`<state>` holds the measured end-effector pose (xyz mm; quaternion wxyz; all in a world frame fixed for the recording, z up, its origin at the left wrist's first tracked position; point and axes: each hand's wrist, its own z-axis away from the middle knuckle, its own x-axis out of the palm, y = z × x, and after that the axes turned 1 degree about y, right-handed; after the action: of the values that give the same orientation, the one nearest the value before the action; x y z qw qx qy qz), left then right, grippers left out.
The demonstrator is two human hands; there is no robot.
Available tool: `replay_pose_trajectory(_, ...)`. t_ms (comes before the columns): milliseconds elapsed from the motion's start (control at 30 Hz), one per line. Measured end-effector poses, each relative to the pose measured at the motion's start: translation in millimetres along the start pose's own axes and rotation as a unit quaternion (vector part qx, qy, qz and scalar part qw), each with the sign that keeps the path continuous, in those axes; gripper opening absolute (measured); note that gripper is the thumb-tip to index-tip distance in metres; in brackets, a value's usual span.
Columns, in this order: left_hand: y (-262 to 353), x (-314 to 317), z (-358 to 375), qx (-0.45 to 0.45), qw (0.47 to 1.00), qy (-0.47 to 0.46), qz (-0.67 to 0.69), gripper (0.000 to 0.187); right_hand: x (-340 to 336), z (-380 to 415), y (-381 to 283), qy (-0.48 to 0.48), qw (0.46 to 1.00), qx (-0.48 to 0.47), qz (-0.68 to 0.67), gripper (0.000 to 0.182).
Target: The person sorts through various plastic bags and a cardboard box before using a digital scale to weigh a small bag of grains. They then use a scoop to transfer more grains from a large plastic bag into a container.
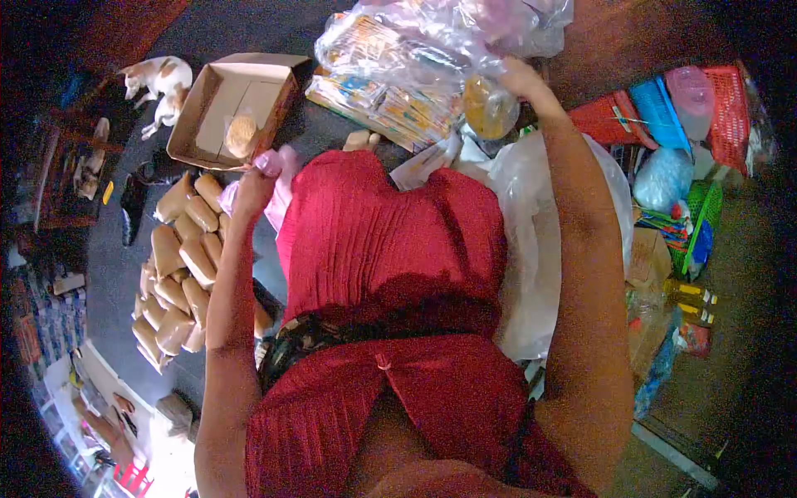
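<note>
My left hand (254,192) is closed around a pink plastic bag (283,178), bunched up beside my left knee. My right hand (525,81) reaches forward with its fingers curled at the edge of a large clear plastic bag (457,37); the fingertips are partly hidden. Just below that hand sits a round clear container or bag with something yellow (490,112) in it. Flat packets with orange and yellow print (390,104) lie under the clear plastic. An open cardboard box (193,149) beyond my left hand holds one wrapped tan bundle (242,135).
Several brown filled packets (178,286) are piled left of my left forearm. A white and brown cat (166,83) lies near the box. On the right are red (730,116) and blue baskets (662,112), and a big whitish plastic sack (527,224) beside my leg.
</note>
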<state>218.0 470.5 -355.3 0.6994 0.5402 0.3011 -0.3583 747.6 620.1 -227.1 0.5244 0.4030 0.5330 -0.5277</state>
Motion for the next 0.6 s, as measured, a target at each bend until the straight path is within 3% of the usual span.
replay_pose_trajectory(33,6,-3,-12,0.043,0.998,0.035,0.033,0.043,3,8,-9,0.002,1.000,0.002,0.000,0.029)
replay_pose_trajectory(67,13,-7,-24,0.089,0.992,0.067,0.063,0.041,7,13,-14,-0.084,0.996,-0.003,0.033,0.030)
replay_pose_trajectory(100,64,-40,-12,0.055,0.995,0.062,0.049,0.041,10,13,-15,-0.169,0.983,-0.008,0.066,0.032)
replay_pose_trajectory(167,37,-21,-70,0.126,0.981,0.098,0.111,0.042,59,-1,13,-0.174,0.965,-0.187,0.051,0.026)
replay_pose_trajectory(200,99,-58,-53,0.038,0.998,0.038,0.035,0.045,61,8,-3,-0.183,0.965,-0.186,0.025,0.022)
replay_pose_trajectory(233,91,-48,-79,0.076,0.993,0.088,0.031,0.030,57,14,-18,-0.184,0.965,-0.183,0.023,0.022)
replay_pose_trajectory(333,155,-74,-85,0.118,0.985,0.120,0.036,0.028,42,24,-53,-0.258,0.937,-0.189,0.138,0.021)
replay_pose_trajectory(400,173,-78,-111,0.250,0.944,0.159,0.143,0.052,48,25,-57,-0.249,0.936,-0.204,0.144,0.021)
replay_pose_trajectory(467,224,-92,-116,0.316,0.920,0.218,0.081,0.023,53,27,-61,-0.224,0.942,-0.215,0.130,0.021)
replay_pose_trajectory(533,277,-113,-120,0.389,0.870,0.126,0.276,0.018,55,34,-73,-0.222,0.947,-0.207,0.103,0.021)
replay_pose_trajectory(600,321,-118,-130,0.486,0.820,0.260,0.154,0.015,57,41,-84,-0.220,0.953,-0.197,0.076,0.022)
